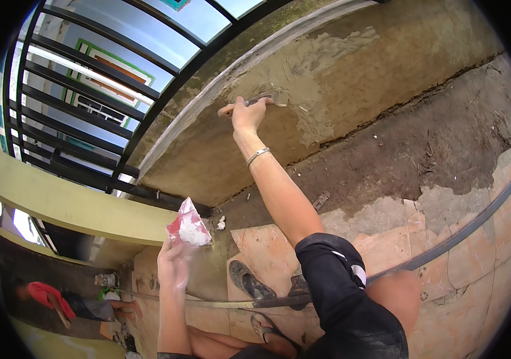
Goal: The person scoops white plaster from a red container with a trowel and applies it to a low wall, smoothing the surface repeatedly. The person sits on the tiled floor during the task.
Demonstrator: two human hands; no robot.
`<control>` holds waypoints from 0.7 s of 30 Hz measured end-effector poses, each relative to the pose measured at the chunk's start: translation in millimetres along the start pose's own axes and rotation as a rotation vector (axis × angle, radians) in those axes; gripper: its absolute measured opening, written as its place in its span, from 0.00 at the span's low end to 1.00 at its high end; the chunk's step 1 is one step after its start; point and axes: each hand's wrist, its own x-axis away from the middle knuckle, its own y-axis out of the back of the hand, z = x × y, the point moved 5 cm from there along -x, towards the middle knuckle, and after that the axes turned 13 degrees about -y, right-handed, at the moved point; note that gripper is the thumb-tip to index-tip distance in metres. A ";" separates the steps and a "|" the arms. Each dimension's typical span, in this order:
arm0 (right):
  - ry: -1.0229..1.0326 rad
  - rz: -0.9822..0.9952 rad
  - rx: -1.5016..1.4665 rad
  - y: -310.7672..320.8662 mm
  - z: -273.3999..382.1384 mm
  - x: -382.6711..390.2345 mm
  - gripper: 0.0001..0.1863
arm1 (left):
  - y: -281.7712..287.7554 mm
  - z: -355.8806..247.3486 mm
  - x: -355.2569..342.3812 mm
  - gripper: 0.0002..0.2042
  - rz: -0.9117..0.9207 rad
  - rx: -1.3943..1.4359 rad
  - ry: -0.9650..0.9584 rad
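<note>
My right hand [248,115] is closed round a scraper, its blade [280,99] laid against the low wall [351,84]. The end of the handle [225,110] sticks out to the left of the fingers. Around and beyond the blade the wall carries an uneven grey-beige skim coat [327,57]; nearer to me its surface is brown. Lower down, my left hand [174,263] grips a red, angular scoop-like piece [173,228] from below. White paste [194,233] lies in it, and white smears cover the fingers.
Black railings [96,90] rise beyond the wall, with a yellow beam [76,197] at left. Bare soil [387,155] borders cracked tiles [465,257]. Loose sandals [249,280] lie near my feet, beside a long metal bar [459,239]. A person in red [49,296] is at far left.
</note>
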 end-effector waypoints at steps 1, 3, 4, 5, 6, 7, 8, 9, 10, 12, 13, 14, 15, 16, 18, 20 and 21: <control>0.023 0.017 0.041 -8.7 1.2 2.1 0.47 | -2.7 -0.7 1.2 0.27 0.010 -0.003 0.002; 0.042 0.111 0.119 -19.0 -9.6 16.1 0.48 | -7.9 -1.9 3.2 0.27 0.024 0.044 -0.006; 0.037 0.125 0.070 -13.7 -14.1 19.7 0.47 | -10.9 -1.0 3.6 0.27 0.045 0.034 0.002; -0.044 0.211 0.055 -13.3 -24.2 25.1 0.46 | -11.3 -1.2 3.8 0.27 0.037 0.011 0.001; 0.043 0.147 -0.071 -1.8 -18.8 21.8 0.46 | -11.1 -0.2 4.7 0.27 0.022 0.004 0.003; 0.047 0.056 -0.147 13.5 -21.9 23.7 0.45 | -10.9 0.4 5.6 0.27 0.021 0.015 0.003; 0.045 -0.033 -0.244 26.1 -16.4 14.8 0.43 | -9.2 0.7 6.1 0.27 0.015 -0.005 0.010; 0.038 -0.103 -0.297 41.3 -11.2 8.9 0.41 | -7.4 0.4 7.3 0.27 0.025 -0.004 0.011; -0.058 -0.009 -0.278 41.9 -9.2 1.2 0.41 | -4.1 0.4 8.7 0.27 0.020 -0.002 0.015; -0.149 0.086 -0.194 50.9 -4.3 -4.2 0.41 | 2.2 0.6 9.9 0.26 0.026 -0.001 0.009; -0.164 0.138 -0.127 54.0 -1.8 -5.0 0.41 | 4.6 1.4 9.5 0.26 0.036 0.027 0.003; -0.107 0.222 -0.082 57.2 -0.6 0.6 0.40 | 8.5 4.2 9.6 0.26 0.015 0.004 0.013; -0.144 0.214 -0.050 62.4 -4.3 3.8 0.39 | 11.3 5.6 9.1 0.25 0.011 0.001 0.013; -0.114 0.231 -0.042 66.9 -5.9 8.3 0.39 | 12.4 5.6 6.1 0.25 0.017 0.019 0.006; -0.127 0.217 -0.043 71.3 -11.8 9.0 0.36 | 15.8 6.1 3.4 0.25 0.015 -0.002 0.016; 0.046 0.117 -0.111 68.4 -5.0 -1.8 0.35 | 17.3 4.9 3.7 0.25 0.013 0.003 0.016; 0.132 0.069 -0.140 62.6 -1.5 -8.2 0.35 | 17.5 2.8 5.0 0.25 0.014 0.005 0.008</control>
